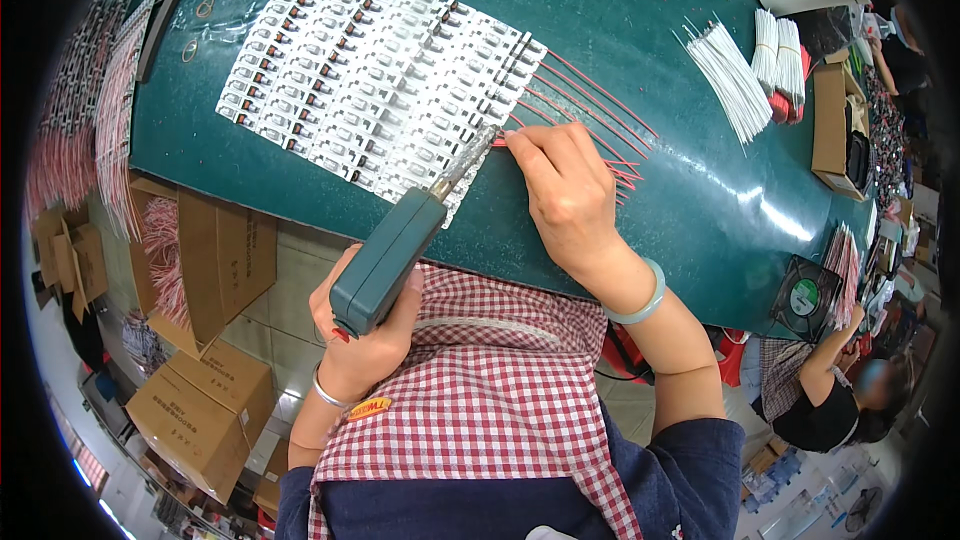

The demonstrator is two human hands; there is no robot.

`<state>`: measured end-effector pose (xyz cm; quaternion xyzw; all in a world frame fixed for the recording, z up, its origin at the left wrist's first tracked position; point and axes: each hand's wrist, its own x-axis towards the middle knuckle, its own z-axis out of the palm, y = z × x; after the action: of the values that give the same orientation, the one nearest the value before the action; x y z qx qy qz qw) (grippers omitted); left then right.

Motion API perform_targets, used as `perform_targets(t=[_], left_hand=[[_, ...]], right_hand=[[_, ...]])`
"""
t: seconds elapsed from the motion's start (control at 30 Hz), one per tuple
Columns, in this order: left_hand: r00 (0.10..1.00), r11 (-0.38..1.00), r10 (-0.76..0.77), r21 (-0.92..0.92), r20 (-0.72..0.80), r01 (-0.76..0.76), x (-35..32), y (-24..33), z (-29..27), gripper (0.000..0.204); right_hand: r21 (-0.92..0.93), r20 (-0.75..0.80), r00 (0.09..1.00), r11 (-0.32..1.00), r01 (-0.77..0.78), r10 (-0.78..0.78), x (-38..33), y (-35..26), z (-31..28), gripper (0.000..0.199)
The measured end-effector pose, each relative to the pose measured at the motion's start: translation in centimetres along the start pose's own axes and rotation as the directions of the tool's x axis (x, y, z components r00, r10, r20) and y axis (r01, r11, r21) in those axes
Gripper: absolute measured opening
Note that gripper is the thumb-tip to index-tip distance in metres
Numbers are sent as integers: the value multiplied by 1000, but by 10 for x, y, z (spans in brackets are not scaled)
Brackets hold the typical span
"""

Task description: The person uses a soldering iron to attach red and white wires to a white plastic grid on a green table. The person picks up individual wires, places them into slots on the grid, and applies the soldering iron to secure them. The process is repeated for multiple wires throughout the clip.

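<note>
A: In the head view, your left hand point(378, 348) is just off the bench's near edge, fingers curled closed around a dark green tool point(385, 265). Its metal shaft point(458, 172) slants forward over the bench point(690, 240).

B: And your right hand point(572, 195)?

A: It hangs inside the near edge, thumb and forefinger pinched together on a red wire point(499, 143). The shaft's end is just beside those fingertips; you can't tell from here whether it touches the wire.

B: Where does the white panel point(380, 80) lie from your hands?

A: Ahead of your left, and to the left of your right. It spreads across the bench's left half, one corner close to the near edge. Several red wires point(590, 100) stick out from its right side, beyond your right hand. White wires point(728, 85) lie toward the bench's right edge.
</note>
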<state>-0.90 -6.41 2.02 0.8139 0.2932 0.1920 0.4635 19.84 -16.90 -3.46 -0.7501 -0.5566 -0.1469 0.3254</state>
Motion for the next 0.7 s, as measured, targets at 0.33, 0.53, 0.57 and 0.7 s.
perform_targets(t=[0.33, 0.53, 0.57, 0.7], left_hand=[[995, 998, -15, -65, -102, 9, -10, -9, 0, 17], [994, 998, 7, -64, -109, -14, -13, -10, -1, 17], [994, 997, 1, -71, -111, -9, -14, -10, -1, 17], [996, 998, 11, -55, -93, -16, -15, -11, -3, 17]], right_hand=[[-25, 5, 1000, 1000, -13, 13, -1, -1, 0, 27], [-13, -23, 1000, 1000, -21, 21, -1, -7, -1, 26], [-6, -25, 1000, 1000, -18, 18, -2, -9, -2, 26], [16, -10, 1000, 1000, -22, 22, -7, -12, -2, 26]])
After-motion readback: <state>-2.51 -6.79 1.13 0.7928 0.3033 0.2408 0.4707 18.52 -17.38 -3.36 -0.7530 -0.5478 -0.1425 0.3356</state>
